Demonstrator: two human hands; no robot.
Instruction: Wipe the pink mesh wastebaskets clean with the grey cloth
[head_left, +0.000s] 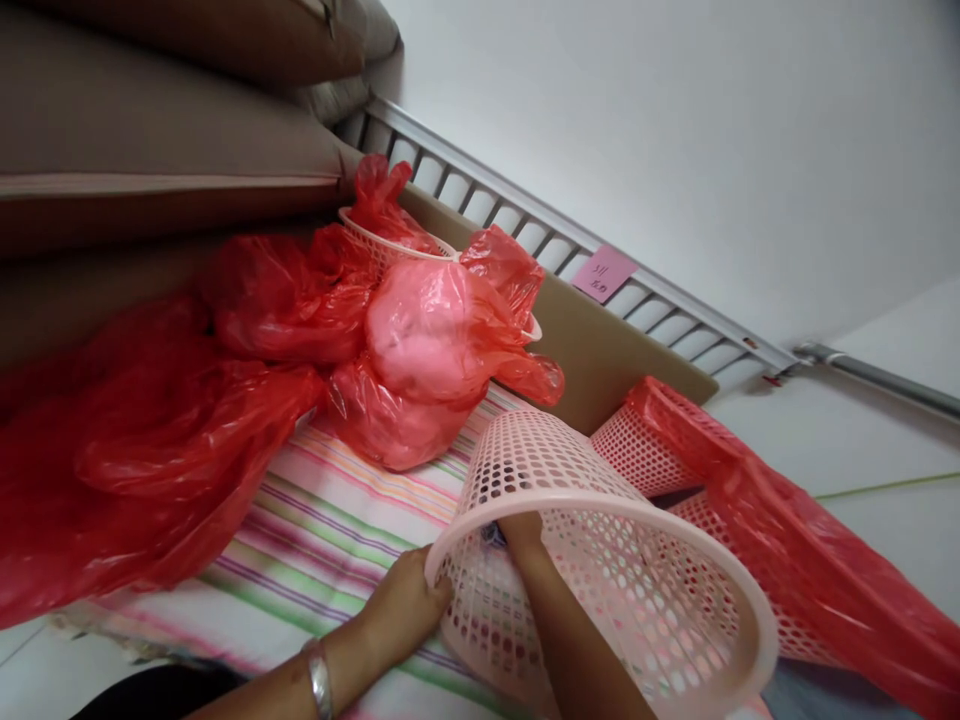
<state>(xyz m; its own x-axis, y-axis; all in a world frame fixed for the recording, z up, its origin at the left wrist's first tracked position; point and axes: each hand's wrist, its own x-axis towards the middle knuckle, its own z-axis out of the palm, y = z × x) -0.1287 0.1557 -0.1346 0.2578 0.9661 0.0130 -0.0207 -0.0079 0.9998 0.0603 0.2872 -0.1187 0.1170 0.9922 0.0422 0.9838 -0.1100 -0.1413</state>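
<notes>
A person's left hand [420, 600], a silver bracelet [320, 685] on its wrist, pinches the rim of a pink mesh basket [540, 450] between thumb and fingers. The basket is tipped on its side, its mouth toward the wearer, over the right-hand part of a striped cloth [322, 540]. The right hand [523, 530] reaches inside, near a small dark item [492, 535]; its fingers are hidden, so whether they grip it cannot be told. Just right of the basket are more pink baskets [630, 450] partly covered by red plastic [795, 540]. Bulging red bags [420, 340] crowd the cloth's far edge, before a brown board [592, 350]; a loose red heap [165, 460] covers its left side.
</notes>
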